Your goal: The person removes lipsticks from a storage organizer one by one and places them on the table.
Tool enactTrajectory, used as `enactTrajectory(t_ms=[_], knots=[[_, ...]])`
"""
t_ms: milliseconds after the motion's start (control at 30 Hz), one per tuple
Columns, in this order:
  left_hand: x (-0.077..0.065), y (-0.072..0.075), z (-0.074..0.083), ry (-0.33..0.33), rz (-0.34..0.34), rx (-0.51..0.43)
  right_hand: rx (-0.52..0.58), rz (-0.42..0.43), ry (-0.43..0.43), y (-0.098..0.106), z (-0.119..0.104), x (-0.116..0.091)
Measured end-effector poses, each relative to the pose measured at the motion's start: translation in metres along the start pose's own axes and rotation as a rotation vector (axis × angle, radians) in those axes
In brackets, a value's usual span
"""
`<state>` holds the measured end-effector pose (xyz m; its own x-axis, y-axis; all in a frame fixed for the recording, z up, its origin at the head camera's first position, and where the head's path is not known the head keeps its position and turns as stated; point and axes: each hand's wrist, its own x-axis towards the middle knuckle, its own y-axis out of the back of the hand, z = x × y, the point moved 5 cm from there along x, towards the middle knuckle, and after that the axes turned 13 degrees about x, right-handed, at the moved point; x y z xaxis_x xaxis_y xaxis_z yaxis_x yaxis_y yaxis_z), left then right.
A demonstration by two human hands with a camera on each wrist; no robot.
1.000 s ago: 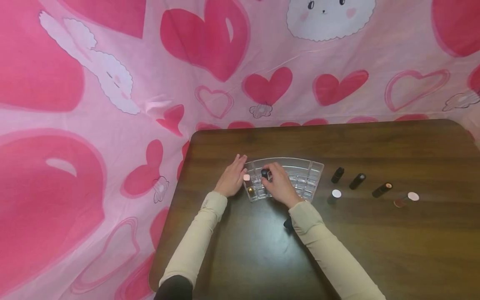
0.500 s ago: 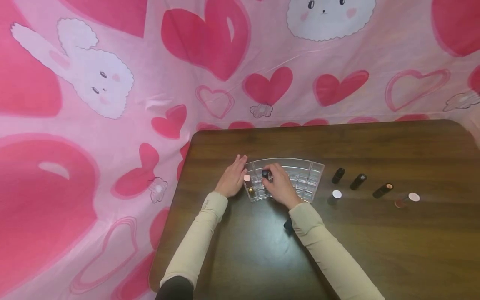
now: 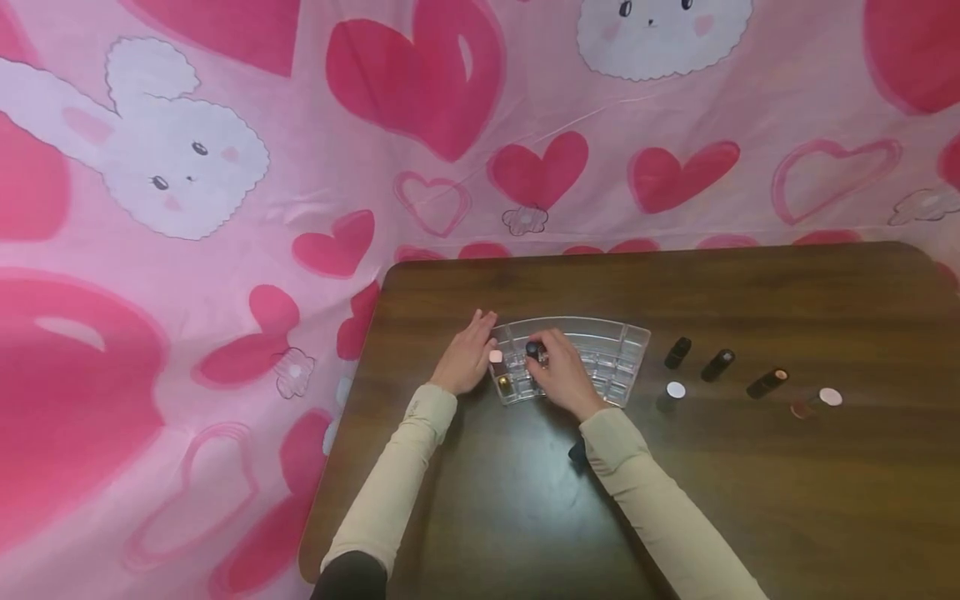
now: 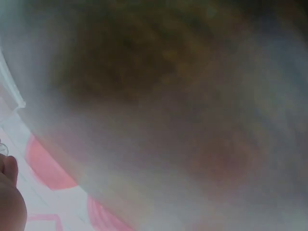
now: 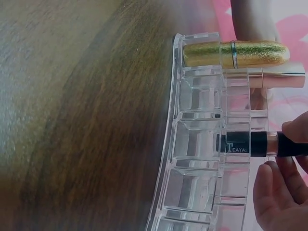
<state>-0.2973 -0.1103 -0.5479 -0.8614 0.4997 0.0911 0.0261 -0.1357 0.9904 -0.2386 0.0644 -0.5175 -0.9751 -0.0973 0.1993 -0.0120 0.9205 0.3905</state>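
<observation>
Two hands are working at a clear tiered organizer (image 3: 600, 337) on a wooden bench (image 3: 480, 500). The left hand (image 3: 462, 361) is resting at the organizer's 9 o'clock end, its fingers extended and gripping nothing. The right hand (image 3: 564, 371) is pinching a black lipstick tube (image 5: 238, 144) by its cap, between thumb and fingers; the tube's lower end is occupying a compartment behind the front row, toward 9 o'clock from the organizer's middle. Whether its base is touching the compartment floor cannot be told.

The step appears to be seating the tube. Good practice would be holding it parallel to the compartment walls, letting it bottom out before release, and avoiding a pull on the cap; the left hand could be steadying the light-looking frame.

The right wrist view is revealing the tube's white lettering and pale band, plus the neighbouring gold lipstick (image 5: 236, 54). The head view is masking that lettering but showing a white-topped container (image 3: 675, 390) and three loose black tubes (image 3: 718, 365) near 3 o'clock. The left wrist view is mostly blurring.
</observation>
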Motion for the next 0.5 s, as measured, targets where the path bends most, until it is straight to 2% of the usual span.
enactTrajectory(t_ms=[233, 500], knots=[[-0.001, 0.0013, 0.0017, 0.017, -0.053, 0.004, 0.008, 0.001, -0.003, 0.0008, -0.0018, -0.0021], [-0.0014, 0.0049, 0.0031, -0.008, 0.008, 0.047, 0.02, 0.009, -0.004, 0.0008, -0.0049, -0.0042]])
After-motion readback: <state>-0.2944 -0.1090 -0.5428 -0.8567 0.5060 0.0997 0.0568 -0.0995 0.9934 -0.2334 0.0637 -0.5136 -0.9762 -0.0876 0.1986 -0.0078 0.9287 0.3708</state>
